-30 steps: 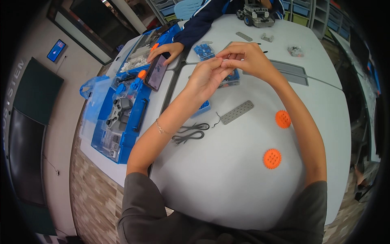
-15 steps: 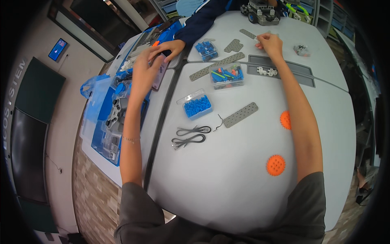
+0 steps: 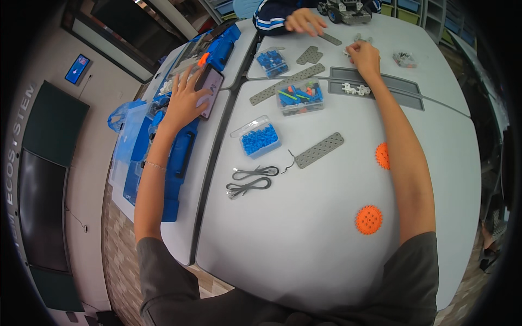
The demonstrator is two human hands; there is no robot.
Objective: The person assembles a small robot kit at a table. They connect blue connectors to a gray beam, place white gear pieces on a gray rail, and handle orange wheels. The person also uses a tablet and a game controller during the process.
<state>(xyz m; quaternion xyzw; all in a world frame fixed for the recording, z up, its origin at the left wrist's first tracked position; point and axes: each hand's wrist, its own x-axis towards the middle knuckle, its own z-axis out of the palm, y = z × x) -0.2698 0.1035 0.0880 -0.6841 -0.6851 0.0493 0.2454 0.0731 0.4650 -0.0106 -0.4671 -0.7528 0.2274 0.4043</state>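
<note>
My left hand (image 3: 186,104) is open with fingers spread, beside a phone (image 3: 212,89) with a lit pinkish screen and over the edge of a blue parts case (image 3: 173,209). It holds nothing that I can see. Farther right, my right hand (image 3: 365,58) is closed in a pinch above the far tabletop. A small white plastic piece (image 3: 346,52) shows at its fingertips, partly hidden by them. Several white connectors (image 3: 356,89) lie in a grey tray (image 3: 397,100) below that hand. My right forearm covers part of an orange gear (image 3: 383,156); another orange gear (image 3: 369,219) lies nearer me.
Across the table reaches another person's hand (image 3: 305,22), near a grey perforated strip (image 3: 330,38) and a wheeled robot (image 3: 348,12). Boxes of blue pins (image 3: 260,139) and mixed parts (image 3: 300,99), grey cables (image 3: 249,187) and a perforated plate (image 3: 319,150) lie mid-table.
My left hand has moved left and slightly down, its fingers spreading. The other person's hand has left the phone and moved right. My right hand stays pinched in nearly the same place.
</note>
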